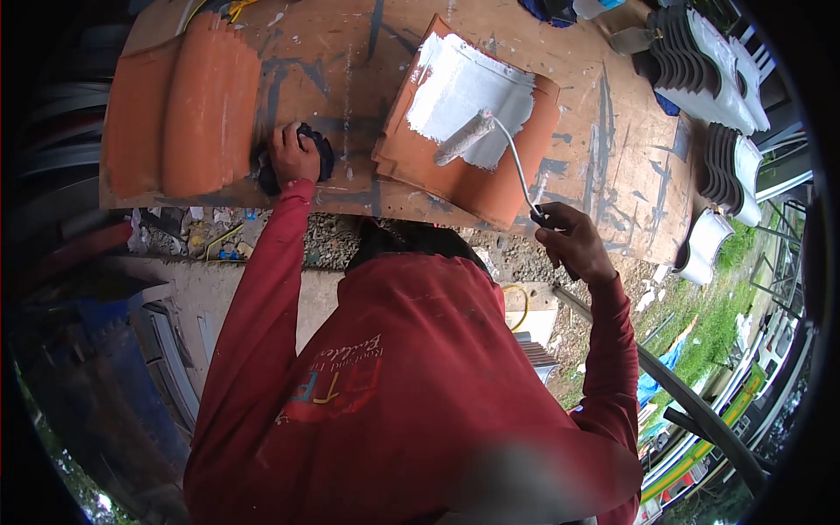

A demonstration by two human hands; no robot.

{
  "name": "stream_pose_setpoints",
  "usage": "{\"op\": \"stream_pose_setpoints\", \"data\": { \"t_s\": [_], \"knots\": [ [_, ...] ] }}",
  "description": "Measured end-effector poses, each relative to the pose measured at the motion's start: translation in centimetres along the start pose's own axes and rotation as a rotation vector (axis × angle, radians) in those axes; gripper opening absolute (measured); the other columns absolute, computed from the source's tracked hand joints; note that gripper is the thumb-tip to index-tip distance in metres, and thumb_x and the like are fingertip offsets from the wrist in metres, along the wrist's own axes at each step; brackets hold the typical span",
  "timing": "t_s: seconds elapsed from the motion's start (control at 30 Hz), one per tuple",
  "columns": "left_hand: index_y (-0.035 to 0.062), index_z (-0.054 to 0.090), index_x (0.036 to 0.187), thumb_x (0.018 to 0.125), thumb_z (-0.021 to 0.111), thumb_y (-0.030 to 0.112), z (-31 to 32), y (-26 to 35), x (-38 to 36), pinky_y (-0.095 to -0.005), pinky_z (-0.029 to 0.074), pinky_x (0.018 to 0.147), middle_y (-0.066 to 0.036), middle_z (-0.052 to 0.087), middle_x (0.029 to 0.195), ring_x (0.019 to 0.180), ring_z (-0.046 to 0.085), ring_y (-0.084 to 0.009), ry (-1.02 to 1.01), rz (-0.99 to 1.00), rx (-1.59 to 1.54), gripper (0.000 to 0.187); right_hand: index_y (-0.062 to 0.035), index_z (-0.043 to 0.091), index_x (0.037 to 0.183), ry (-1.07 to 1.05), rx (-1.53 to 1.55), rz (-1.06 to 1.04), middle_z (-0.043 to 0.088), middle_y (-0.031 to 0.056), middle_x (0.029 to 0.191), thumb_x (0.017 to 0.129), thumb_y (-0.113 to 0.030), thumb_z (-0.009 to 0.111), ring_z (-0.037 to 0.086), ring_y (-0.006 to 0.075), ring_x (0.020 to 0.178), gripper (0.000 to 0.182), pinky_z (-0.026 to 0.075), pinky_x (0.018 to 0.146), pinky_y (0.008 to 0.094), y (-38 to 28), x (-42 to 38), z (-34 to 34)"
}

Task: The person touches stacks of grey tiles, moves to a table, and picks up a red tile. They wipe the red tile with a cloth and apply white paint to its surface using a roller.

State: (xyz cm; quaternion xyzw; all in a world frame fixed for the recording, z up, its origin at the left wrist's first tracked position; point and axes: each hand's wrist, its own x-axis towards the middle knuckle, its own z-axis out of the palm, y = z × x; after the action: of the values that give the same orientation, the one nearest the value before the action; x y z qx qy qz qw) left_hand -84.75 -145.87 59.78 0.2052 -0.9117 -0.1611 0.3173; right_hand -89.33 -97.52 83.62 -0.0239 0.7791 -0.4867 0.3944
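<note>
In the head view, my right hand (pixel 573 241) grips the handle of a paint roller (pixel 465 138). The roller's white-coated sleeve rests on a terracotta roof tile (pixel 532 162), at the lower edge of its white paint. That paint covers the tile's upper and middle part; bare orange shows along the left, bottom and right. My left hand (pixel 295 156) is closed around a bunched black cloth (pixel 320 154) on the table, between this tile and the stacked unpainted tiles (pixel 206 114) at the left.
The wooden table (pixel 604 131) is streaked with grey paint. White-topped curved tiles (pixel 700 79) stand in stacks along its right end. Dark blue cloth (pixel 551 10) lies at the far edge. A grey metal bar (pixel 691 402) slants past at lower right, over gravel and grass.
</note>
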Motion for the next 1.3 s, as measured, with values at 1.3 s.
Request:
{"op": "stream_pose_setpoints", "data": {
  "t_s": [1.3],
  "knots": [
    [0.0045,0.066,0.115,0.087,0.059,0.007,-0.6,1.1,0.1,-0.0527,0.048,0.092,-0.020,0.059,0.108,0.104,0.059,-0.0436,-0.011,0.057,0.036,0.029,0.0038,0.062,0.115,0.747,0.180,-0.112,0.069,0.0220,0.083,0.095,-0.019,0.062,0.069,0.0301,0.071,0.030,0.053,0.066,0.0430,6.6,5.3,8.2]
  ]
}}
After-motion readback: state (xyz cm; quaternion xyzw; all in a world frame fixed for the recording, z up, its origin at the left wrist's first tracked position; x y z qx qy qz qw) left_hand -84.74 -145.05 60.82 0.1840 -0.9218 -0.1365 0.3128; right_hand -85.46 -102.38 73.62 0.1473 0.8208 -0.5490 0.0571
